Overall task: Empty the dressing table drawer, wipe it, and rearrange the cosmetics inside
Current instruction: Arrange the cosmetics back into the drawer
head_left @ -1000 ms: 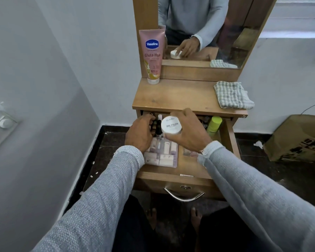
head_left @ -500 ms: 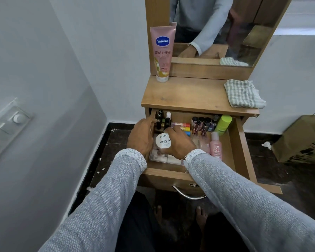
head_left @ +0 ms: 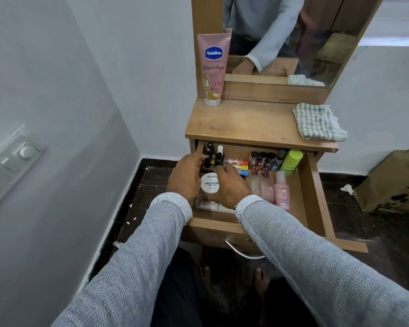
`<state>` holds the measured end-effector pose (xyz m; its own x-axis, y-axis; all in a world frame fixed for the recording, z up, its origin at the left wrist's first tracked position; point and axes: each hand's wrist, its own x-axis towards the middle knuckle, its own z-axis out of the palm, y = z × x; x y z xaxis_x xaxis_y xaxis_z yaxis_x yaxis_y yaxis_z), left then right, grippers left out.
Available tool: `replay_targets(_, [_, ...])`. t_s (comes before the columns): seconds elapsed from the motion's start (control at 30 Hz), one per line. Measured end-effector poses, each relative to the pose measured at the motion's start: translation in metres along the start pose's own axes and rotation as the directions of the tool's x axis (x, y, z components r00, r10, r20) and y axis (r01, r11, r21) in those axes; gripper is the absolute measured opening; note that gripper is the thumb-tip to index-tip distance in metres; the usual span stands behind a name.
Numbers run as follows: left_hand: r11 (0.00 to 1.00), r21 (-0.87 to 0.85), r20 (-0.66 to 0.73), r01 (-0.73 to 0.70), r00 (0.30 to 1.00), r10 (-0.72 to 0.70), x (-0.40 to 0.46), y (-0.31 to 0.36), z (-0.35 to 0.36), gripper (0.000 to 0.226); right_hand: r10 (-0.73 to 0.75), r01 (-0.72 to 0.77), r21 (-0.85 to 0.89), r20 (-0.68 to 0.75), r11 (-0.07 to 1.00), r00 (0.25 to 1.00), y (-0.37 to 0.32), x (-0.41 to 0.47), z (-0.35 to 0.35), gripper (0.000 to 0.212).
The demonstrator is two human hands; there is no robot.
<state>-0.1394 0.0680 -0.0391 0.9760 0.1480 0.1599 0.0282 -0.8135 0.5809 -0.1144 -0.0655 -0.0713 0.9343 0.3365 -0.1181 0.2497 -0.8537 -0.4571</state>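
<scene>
Head view: nearest you are your two grey sleeves, reaching forward over the metal handle (head_left: 244, 252) and the front of the open drawer (head_left: 213, 224). Your left hand (head_left: 187, 179) sits at the drawer's left side, its fingers curled toward the small dark bottles (head_left: 211, 156) standing in the back left corner; you cannot tell whether they grip one. Your right hand (head_left: 229, 188) is just beside it, fingers bent around the right side of a round white jar (head_left: 209, 182) whose lid reads "nail polish". The jar is between both hands, above a clear plastic box (head_left: 213, 205) lying in the drawer's front left.

To the right inside the drawer, a pink bottle (head_left: 281, 192) lies near the right wall. Behind it stand a row of dark-capped nail polish bottles (head_left: 265, 160) and a lime green bottle (head_left: 291, 162), tilted against the back right corner.

Farther off, on the worktop (head_left: 243, 123), a pink lotion tube (head_left: 213, 67) stands cap-down at the back left, and a checked cloth (head_left: 318, 122) lies folded at the right edge. The mirror (head_left: 316, 31) rises behind them.
</scene>
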Motion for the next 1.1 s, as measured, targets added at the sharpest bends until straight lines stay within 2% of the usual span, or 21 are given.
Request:
replay_targets(0.2, [1.000,-0.008,0.008,-0.014,1.000,0.014,0.002,-0.001,0.000,0.038,0.029,-0.027,-0.040,0.034,0.999,0.999,0.000,-0.005,-0.001,0.077])
replay_targets(0.43, [1.000,-0.009,0.031,-0.018,0.999,0.018,0.001,0.003,-0.001,0.042,0.038,-0.037,-0.036,0.031,0.999,0.999,-0.001,-0.005,-0.002,0.081])
replay_targets(0.6, [0.999,0.014,0.014,-0.029,0.999,0.029,0.002,0.003,-0.005,0.035,0.038,-0.038,-0.001,0.021,0.999,0.999,0.003,-0.012,-0.010,0.085])
replay_targets(0.67, [0.999,0.011,-0.015,-0.042,0.999,0.042,0.006,0.004,-0.014,0.029,-0.005,0.004,-0.044,-0.026,0.999,1.000,0.003,-0.012,-0.026,0.077])
replay_targets(0.77, [0.997,-0.009,-0.072,-0.072,0.995,0.072,0.024,0.012,-0.033,0.032,-0.071,0.061,-0.067,-0.158,0.996,0.985,-0.003,-0.001,-0.069,0.053])
replay_targets(0.9, [0.993,0.038,-0.124,-0.112,0.986,0.116,0.061,0.026,-0.054,0.043,-0.023,0.066,0.096,-0.392,0.993,0.920,-0.020,0.035,-0.124,0.026])
replay_targets(1.0, [0.991,0.045,-0.161,-0.124,0.978,0.130,0.088,0.038,-0.061,0.040,0.049,0.095,0.258,-0.501,0.961,0.864,-0.032,0.070,-0.154,0.030])
replay_targets(1.1, [0.989,0.051,-0.204,-0.141,0.968,0.148,0.110,0.044,-0.064,0.036,0.116,0.099,0.377,-0.507,0.921,0.854,-0.039,0.106,-0.173,0.049])
